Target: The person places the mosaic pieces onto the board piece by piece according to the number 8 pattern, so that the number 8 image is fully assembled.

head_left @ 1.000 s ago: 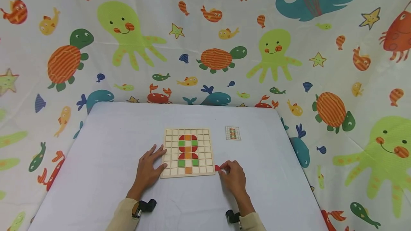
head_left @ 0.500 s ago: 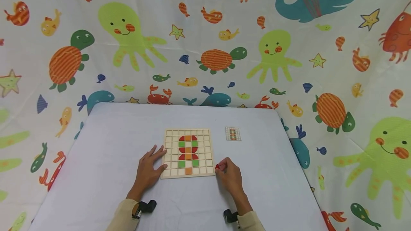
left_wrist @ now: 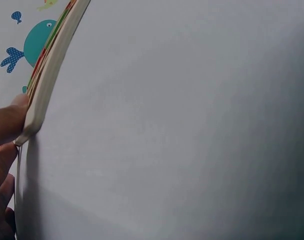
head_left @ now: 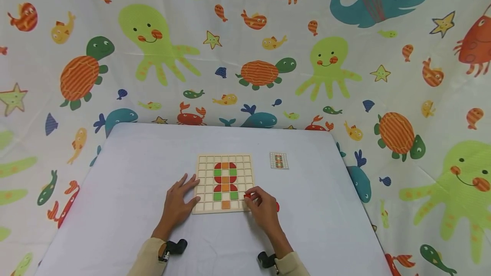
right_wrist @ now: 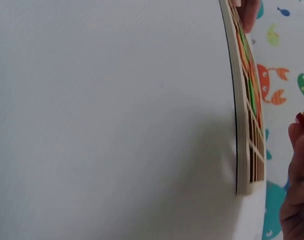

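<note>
A light wooden grid board (head_left: pixel 206 197) lies on the white-covered table. Set in its cells are red curved tiles (head_left: pixel 218 188), green tiles (head_left: pixel 217 196) and orange tiles (head_left: pixel 225 205), forming a column pattern. My left hand (head_left: pixel 176 199) rests against the board's left edge with fingers spread; in the left wrist view its thumb (left_wrist: pixel 9 120) touches the board's edge. Over the board's lower right corner, my right hand (head_left: pixel 264 210) pinches a small red tile (head_left: pixel 247 196) between thumb and fingertips. A second red piece (head_left: pixel 278 207) shows beside that hand, partly hidden by it.
A small pattern card (head_left: pixel 278 161) lies on the table beyond the board, to the right. Behind the table hangs a curtain (head_left: pixel 245 33) printed with sea animals. Each wrist wears a black camera mount, such as the left mount (head_left: pixel 176 246).
My right hand has picked up the red tile beside the board and moved left with it over the board's corner. Another red piece has come into view. The left hand stays put.
</note>
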Demonstrator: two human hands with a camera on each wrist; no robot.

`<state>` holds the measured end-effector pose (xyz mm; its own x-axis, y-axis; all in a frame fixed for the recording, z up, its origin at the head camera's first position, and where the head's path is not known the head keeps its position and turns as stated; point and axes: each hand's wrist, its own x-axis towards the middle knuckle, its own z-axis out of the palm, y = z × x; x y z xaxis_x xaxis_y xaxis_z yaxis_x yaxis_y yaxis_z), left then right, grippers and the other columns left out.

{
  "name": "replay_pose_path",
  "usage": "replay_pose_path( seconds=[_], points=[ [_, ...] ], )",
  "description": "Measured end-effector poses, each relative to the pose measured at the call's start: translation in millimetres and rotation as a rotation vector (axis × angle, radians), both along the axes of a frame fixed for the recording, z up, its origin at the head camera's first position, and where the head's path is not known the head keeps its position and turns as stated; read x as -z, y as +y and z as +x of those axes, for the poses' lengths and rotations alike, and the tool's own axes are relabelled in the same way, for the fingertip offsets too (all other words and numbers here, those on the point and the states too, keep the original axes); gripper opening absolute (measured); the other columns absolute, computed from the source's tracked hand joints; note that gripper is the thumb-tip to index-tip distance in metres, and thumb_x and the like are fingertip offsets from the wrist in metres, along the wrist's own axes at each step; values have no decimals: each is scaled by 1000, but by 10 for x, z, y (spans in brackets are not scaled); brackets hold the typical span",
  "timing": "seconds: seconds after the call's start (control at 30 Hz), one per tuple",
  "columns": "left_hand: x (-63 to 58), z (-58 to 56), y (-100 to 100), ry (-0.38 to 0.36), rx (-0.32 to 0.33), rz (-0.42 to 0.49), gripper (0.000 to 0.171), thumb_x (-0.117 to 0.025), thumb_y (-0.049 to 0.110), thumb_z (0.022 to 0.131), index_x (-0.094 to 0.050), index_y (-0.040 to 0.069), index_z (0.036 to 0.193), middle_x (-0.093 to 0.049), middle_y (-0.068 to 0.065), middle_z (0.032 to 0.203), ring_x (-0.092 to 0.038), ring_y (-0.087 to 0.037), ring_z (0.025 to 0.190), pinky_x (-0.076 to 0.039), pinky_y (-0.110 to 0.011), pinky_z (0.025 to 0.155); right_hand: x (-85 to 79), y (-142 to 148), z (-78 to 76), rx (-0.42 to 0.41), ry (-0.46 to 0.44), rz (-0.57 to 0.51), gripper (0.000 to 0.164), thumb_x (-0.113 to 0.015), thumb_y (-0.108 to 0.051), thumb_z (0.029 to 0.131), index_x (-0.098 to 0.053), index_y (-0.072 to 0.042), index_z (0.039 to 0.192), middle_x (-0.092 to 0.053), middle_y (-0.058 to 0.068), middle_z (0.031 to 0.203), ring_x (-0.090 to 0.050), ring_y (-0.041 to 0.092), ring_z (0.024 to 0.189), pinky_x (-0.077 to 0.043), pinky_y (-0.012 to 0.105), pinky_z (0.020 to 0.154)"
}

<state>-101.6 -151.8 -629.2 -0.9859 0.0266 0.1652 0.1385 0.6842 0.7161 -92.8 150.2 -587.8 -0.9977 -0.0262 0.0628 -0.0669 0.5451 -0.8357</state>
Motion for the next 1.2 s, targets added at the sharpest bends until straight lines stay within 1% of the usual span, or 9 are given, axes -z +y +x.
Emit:
replay_pose_path(
  seconds=[0.13, 0.2, 0.3, 0.43, 0.53, 0.7, 0.9, 1.07, 1.2],
  points=[
    [-3, 0, -2, -9, -1, 1, 59, -80, 13, 91, -63, 10, 148, -53, -11, 162, -33, -43, 159, -22, -68, 127, -38, -93, 21, -41, -53, -40, 22, -83, -30, 94, -80, -22, 114, -75, -12, 87, -60, 9, 69, -52, 21, 55],
    [-5, 1, -3, -9, -2, 1, 59, -80, 13, 91, -63, 10, 147, -53, -11, 162, -33, -43, 159, -22, -68, 127, -56, -134, 26, -61, -74, -62, 25, -85, -32, 91, -81, -21, 114, -77, -11, 87, -61, 9, 67, -52, 21, 54],
    [-4, 6, 0, -8, -2, 3, 59, -80, 13, 91, -63, 10, 147, -53, -12, 162, -34, -44, 159, -22, -69, 126, -71, -191, 14, -100, -62, -81, 21, -86, -31, 90, -81, -21, 108, -76, -8, 85, -60, 9, 65, -52, 21, 54],
    [2, 7, 2, -6, -5, 6, 59, -81, 12, 91, -63, 10, 147, -53, -12, 162, -34, -44, 159, -22, -68, 127, -77, -272, -17, -144, -32, -75, 11, -84, -29, 92, -75, -24, 97, -71, -6, 86, -57, 6, 68, -51, 19, 57],
    [10, 6, 4, 0, -7, 3, 59, -81, 13, 90, -64, 9, 147, -54, -11, 161, -34, -44, 159, -23, -68, 127, -75, -336, -35, -154, -46, -99, 13, -83, -26, 94, -71, -23, 95, -69, -3, 84, -58, 6, 67, -50, 20, 55],
    [26, 0, 6, 7, -6, 1, 59, -82, 14, 90, -64, 9, 146, -54, -11, 161, -35, -43, 158, -23, -68, 127, -52, -441, -68, -139, -76, -170, 16, -84, -18, 91, -69, -20, 95, -67, 2, 80, -56, 9, 63, -47, 19, 50],
    [31, 1, 5, 5, -5, -1, 58, -82, 14, 90, -65, 9, 146, -55, -11, 160, -35, -43, 158, -23, -69, 127, -36, -524, -105, -156, -69, -130, 14, -85, -20, 92, -73, -19, 100, -69, -2, 89, -51, 6, 65, -44, 18, 53],
    [27, 4, 3, 9, -3, -7, 58, -82, 14, 90, -65, 9, 146, -55, -11, 160, -36, -43, 158, -24, -69, 126, -36, -570, -106, -166, -75, -90, 11, -84, -21, 92, -79, -18, 101, -71, -3, 94, -52, 5, 69, -47, 18, 58],
    [25, 4, 2, 11, -3, -7, 58, -82, 14, 90, -65, 9, 146, -55, -11, 160, -36, -43, 158, -24, -69, 126, -23, -606, -92, -188, -83, -66, 13, -82, -21, 93, -82, -16, 105, -76, -1, 100, -56, 4, 78, -50, 18, 66]
  ],
)
